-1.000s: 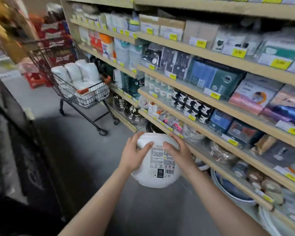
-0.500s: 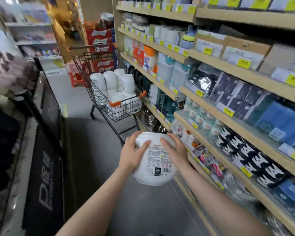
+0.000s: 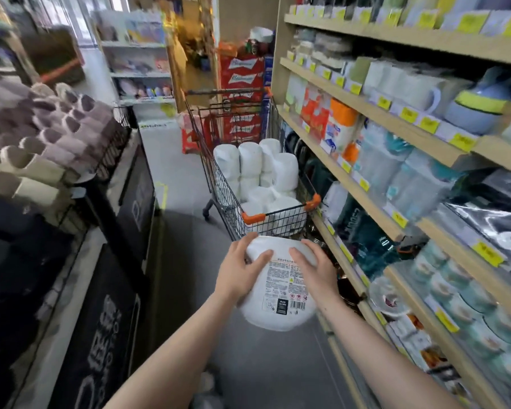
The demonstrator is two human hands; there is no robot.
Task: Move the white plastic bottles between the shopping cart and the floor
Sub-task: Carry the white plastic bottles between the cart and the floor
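Observation:
I hold a large white plastic bottle (image 3: 281, 302) in front of me, its printed label and barcode facing up. My left hand (image 3: 238, 273) grips its left side and my right hand (image 3: 316, 268) grips its right side. Straight ahead stands a black wire shopping cart (image 3: 273, 221) with orange corner guards, close beyond the bottle. Inside it, several white plastic bottles (image 3: 266, 169) stand and lie packed together. The grey floor (image 3: 186, 278) runs under the cart and my arms.
Wooden shelves (image 3: 375, 190) full of goods with yellow price tags line the right side of the aisle. On the left are stacked rolled towels (image 3: 42, 137) and dark display bins (image 3: 115, 219). Red boxes (image 3: 239, 93) are stacked behind the cart.
The view has swung left and moved down the aisle, so the cart now sits much closer and directly ahead. Both hands still hold the same bottle.

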